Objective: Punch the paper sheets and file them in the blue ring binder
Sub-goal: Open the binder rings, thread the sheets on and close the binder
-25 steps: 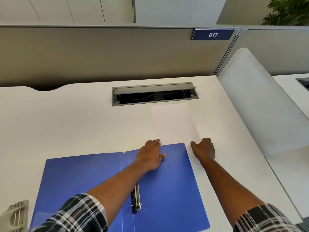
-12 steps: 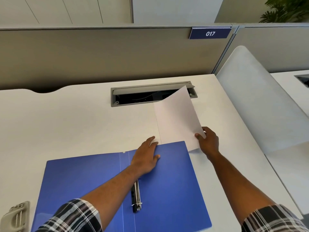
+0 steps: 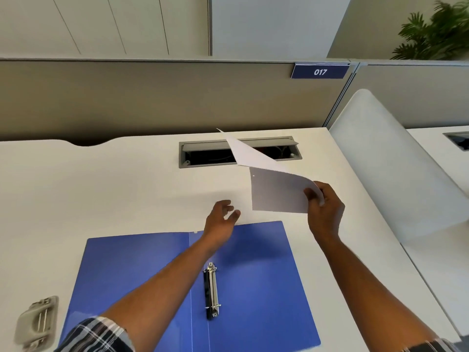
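The right hand (image 3: 326,209) pinches a punched paper sheet (image 3: 276,191) above the table (image 3: 101,189), the left hand (image 3: 220,217) hovers open, and filing onto the open blue binder's (image 3: 266,275) rings (image 3: 212,288) remains.

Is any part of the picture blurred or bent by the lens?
Head view: the green plant at top right looks smeared; the grey partition's top edge bows, a wide-angle effect; the open blue ring binder and its metal rings stay sharp.
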